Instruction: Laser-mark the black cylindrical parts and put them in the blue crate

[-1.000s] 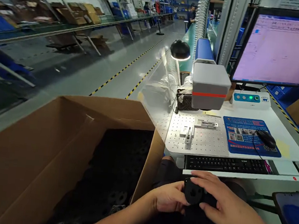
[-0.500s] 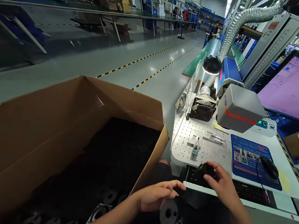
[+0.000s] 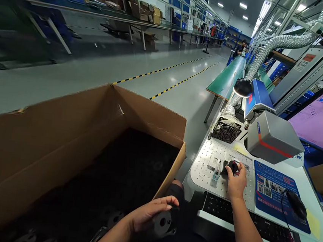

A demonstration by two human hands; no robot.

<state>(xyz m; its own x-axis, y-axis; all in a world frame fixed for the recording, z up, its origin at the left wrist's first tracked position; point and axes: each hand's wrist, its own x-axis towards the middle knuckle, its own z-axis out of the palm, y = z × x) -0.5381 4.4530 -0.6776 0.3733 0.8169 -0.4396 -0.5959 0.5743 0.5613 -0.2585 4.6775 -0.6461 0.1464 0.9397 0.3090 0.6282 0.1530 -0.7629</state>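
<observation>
My right hand [image 3: 237, 181] grips a black part [image 3: 233, 166] and has it over the perforated metal plate [image 3: 201, 170], against the small metal fixture [image 3: 218, 168]. A red light spot shows on the part. Low in the middle, my left hand [image 3: 152, 211] is closed on another dark part with a round grey face [image 3: 163, 223] and a hole in it. That hand is beside the near right wall of the cardboard box [image 3: 170, 171]. More dark parts with round holes lie in the box, most of them lost in shadow.
A grey machine head [image 3: 275, 137] with a red stripe overhangs the plate. Behind it stand a black fan [image 3: 226, 131] and a ribbed silver duct [image 3: 286, 41]. A keyboard [image 3: 218, 208], blue mat [image 3: 280, 193], mouse [image 3: 296, 204] and monitor [image 3: 321, 117] are at the right.
My right hand has carried its black part forward from above the keyboard to the fixture on the plate. The left hand has shifted left with its part, and the view has turned slightly.
</observation>
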